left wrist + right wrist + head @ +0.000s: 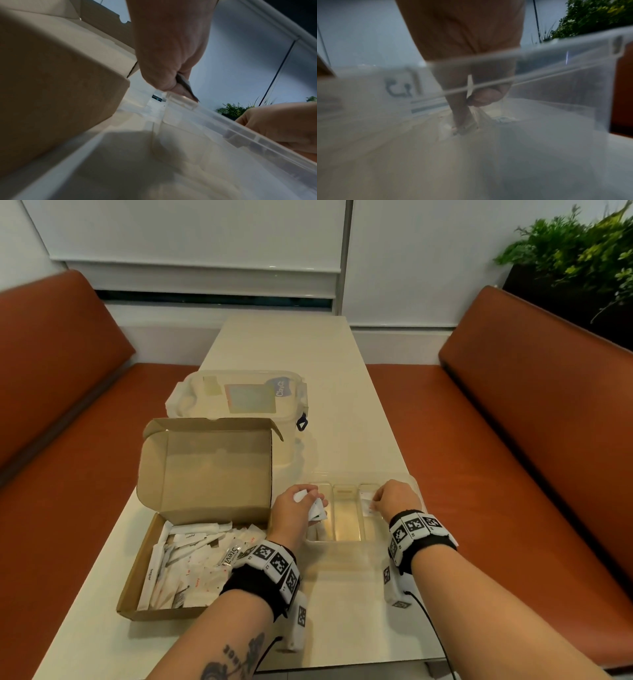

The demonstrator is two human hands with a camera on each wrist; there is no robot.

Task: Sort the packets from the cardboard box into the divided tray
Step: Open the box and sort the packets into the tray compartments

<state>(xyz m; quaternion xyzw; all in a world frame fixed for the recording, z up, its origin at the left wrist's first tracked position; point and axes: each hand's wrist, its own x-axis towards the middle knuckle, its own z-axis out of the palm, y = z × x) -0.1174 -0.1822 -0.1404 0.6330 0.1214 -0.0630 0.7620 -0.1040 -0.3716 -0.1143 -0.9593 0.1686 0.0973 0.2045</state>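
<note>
The open cardboard box [205,474] lies at the left of the table with several white packets [191,563] in it. To its right stands the clear divided tray [346,539] with three compartments. My left hand [313,499] hovers over the left compartment and grips a few white packets [317,511]. The left wrist view shows a thin packet [186,86] pinched in my left hand [175,83] above the tray rim [240,130]. My right hand [376,501] reaches into the right compartment and pinches a white packet [367,506]. Through the tray wall [556,70], my right hand [467,108] holds the packet [469,125] at the tray floor.
A clear lidded plastic container [239,398] stands behind the box. Orange benches [513,440] flank the narrow cream table [291,347]. A green plant [582,251] is at the far right. The box's raised lid [212,436] stands close to my left hand.
</note>
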